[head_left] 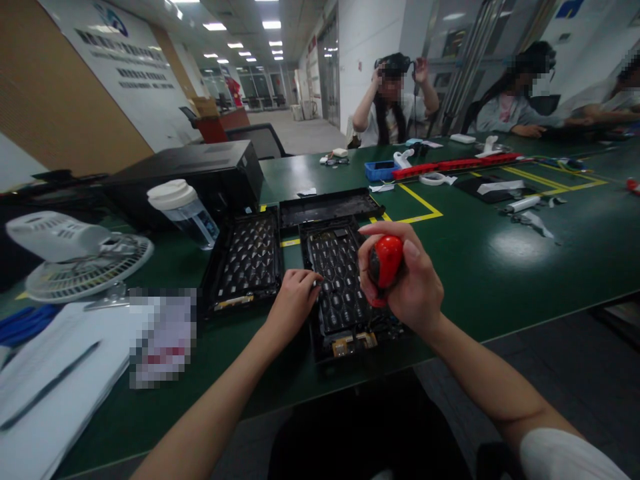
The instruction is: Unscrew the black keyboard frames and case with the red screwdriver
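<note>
My right hand (pixel 413 280) is closed around the bulbous red-and-black handle of a screwdriver (pixel 389 257), raised above the right side of a black plastic casing (pixel 340 287). The tool's shaft is hidden from me. Inside that casing is a dark panel with rows of rounded cells, and gold-coloured tape (pixel 353 345) lies at its near end. At the casing's left edge is my left hand (pixel 295 297), fingers bent and together; whatever its fingertips pinch is too small to tell. A similar black casing (pixel 250 260) lies left of it, and a shallow black cover (pixel 327 208) lies behind.
At left are a white fan (pixel 80 250), a lidded bottle (pixel 185 210), papers (pixel 65 360) with a pen (pixel 53 383), and a large black box (pixel 190 177). A blue tray (pixel 380 171), red strip (pixel 455 165) and tape scraps lie across the table. Several people sit at the far side.
</note>
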### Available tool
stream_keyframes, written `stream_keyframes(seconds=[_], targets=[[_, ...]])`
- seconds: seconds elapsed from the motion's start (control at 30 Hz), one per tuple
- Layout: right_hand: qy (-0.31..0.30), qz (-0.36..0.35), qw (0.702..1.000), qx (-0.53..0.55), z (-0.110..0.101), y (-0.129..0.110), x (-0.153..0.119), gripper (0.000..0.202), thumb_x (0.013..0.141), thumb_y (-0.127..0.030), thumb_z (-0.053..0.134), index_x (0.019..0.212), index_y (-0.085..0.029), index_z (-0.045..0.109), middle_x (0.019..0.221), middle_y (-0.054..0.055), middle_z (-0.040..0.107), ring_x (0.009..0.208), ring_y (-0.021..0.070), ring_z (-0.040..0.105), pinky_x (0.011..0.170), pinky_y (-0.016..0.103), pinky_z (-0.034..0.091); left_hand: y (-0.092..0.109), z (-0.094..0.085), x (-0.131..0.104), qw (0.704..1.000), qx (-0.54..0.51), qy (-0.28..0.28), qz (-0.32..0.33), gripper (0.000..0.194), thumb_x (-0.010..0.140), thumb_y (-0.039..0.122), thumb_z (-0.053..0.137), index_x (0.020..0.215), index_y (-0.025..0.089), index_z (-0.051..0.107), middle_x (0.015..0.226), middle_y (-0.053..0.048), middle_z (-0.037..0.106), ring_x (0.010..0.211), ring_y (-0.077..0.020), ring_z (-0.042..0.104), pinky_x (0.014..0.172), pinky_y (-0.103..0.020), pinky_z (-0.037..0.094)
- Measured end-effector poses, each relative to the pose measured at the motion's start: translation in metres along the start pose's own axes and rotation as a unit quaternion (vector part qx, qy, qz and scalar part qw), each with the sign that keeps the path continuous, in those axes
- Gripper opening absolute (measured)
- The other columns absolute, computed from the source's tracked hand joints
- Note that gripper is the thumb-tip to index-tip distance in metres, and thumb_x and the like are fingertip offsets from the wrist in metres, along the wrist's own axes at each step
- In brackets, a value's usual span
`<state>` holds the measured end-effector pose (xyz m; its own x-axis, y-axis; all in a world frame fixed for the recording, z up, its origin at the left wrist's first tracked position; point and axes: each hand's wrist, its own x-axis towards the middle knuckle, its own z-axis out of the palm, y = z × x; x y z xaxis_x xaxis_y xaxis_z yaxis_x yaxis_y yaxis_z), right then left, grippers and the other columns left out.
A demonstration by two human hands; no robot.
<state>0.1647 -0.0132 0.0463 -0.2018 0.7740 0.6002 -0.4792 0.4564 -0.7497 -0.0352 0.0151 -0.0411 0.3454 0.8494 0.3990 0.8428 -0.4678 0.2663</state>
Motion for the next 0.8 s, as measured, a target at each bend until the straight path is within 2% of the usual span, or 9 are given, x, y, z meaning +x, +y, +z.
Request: stream_keyframes(seconds=[0.33,0.5,0.63,0.7,0.8], targets=[[-0.032,0.011,0.999,-0.013,-0.0038,0.0013,-0.0007,0.019,0.093,-0.039,0.049,0.104,-0.024,0.054,0.083,-0.001,0.055,0.051,0.0072,0.055,0.039,0.019,0.042,0.0028,-0.0020,-0.0005,1.000,0.004,0.005,-0.001,0.016,0.087,0.016,0.055,0.100,0.019,0.064,0.103,-0.008,0.066,0.101,-0.0253,0.053,0.094,-0.043,0.047],[-0.033,-0.024,0.999,-0.024,-0.0024,0.0020,0.0034,0.015,0.091,-0.034,0.054,0.101,-0.023,0.051,0.087,-0.002,0.057,0.059,0.0082,0.061,0.051,0.024,0.051,0.0015,-0.0006,-0.0012,1.000,0.006,0.003,0.000,0.015,0.088,0.016,0.055,0.100,0.018,0.064,0.103,-0.008,0.066,0.100,-0.0248,0.052,0.094,-0.041,0.047],[-0.028,-0.037,0.999,-0.026,-0.0003,-0.0010,0.0056,0.019,0.089,-0.028,0.059,0.097,-0.024,0.042,0.092,-0.002,0.063,0.068,0.0107,0.067,0.061,0.030,0.059,0.0016,-0.0003,-0.0010,1.000,0.011,0.009,0.002,0.015,0.089,0.017,0.056,0.101,0.018,0.064,0.103,-0.008,0.066,0.100,-0.0252,0.052,0.093,-0.041,0.047],[-0.028,-0.029,0.999,-0.030,-0.0001,-0.0019,0.0058,0.023,0.088,-0.026,0.060,0.096,-0.026,0.037,0.090,-0.003,0.066,0.063,0.0103,0.067,0.055,0.028,0.059,0.0022,-0.0010,-0.0006,1.000,0.008,0.007,0.001,0.015,0.088,0.016,0.056,0.101,0.017,0.064,0.102,-0.008,0.066,0.100,-0.0251,0.052,0.093,-0.041,0.047],[-0.009,-0.018,0.999,-0.043,-0.0013,-0.0002,0.0052,0.029,0.086,-0.023,0.063,0.094,-0.027,0.036,0.078,-0.008,0.063,0.043,0.0063,0.057,0.037,0.018,0.046,0.0028,-0.0023,-0.0002,1.000,-0.002,0.002,-0.001,0.015,0.088,0.014,0.056,0.100,0.018,0.064,0.103,-0.007,0.066,0.101,-0.0245,0.052,0.094,-0.040,0.046]])
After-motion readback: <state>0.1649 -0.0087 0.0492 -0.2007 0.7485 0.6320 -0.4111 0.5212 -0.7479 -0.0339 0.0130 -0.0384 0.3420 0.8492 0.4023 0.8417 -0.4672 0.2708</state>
